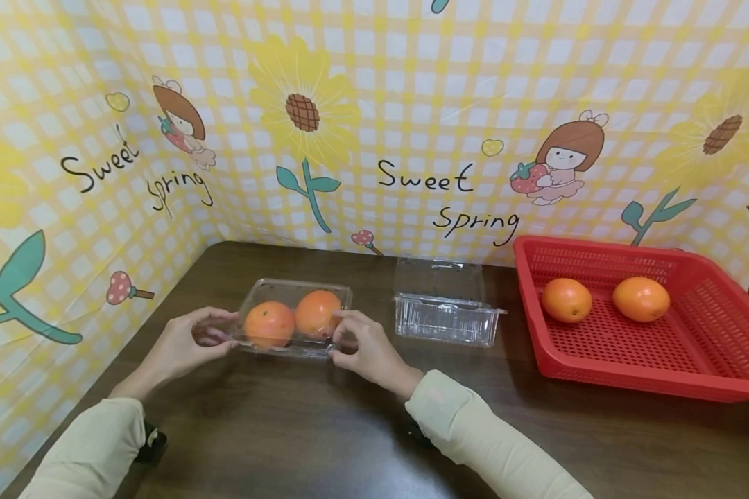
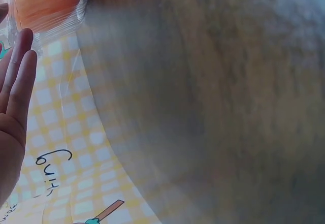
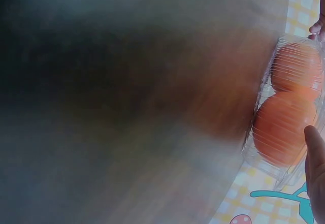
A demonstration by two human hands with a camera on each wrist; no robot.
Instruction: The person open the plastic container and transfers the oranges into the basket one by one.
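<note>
Across the upper half of the head view, a yellow-and-white checked cloth, printed with sunflowers and "Sweet Spring"; below, the dark brown surface, blurred in both wrist views. On it, at the right of the frame, a red perforated basket. Reaching in from the lower left and lower right, a pale left sleeve and a pale right sleeve. Left of the frame's centre, a clear container, between both hands; lifted or resting, impossible to tell. Right of centre, near the back edge, a second container, lid raised behind. At the clear container's left end, the left hand, thumb and fingers in a half-open curve, tips holding the plastic; at its right end, the right hand, similarly bent, thumb low, forefinger high, gripping the edge. In the basket, apart from each other, two orange fruits; inside the clear container, side by side, two redder fruits. At the left cuff, a small black object, mostly hidden.
</note>
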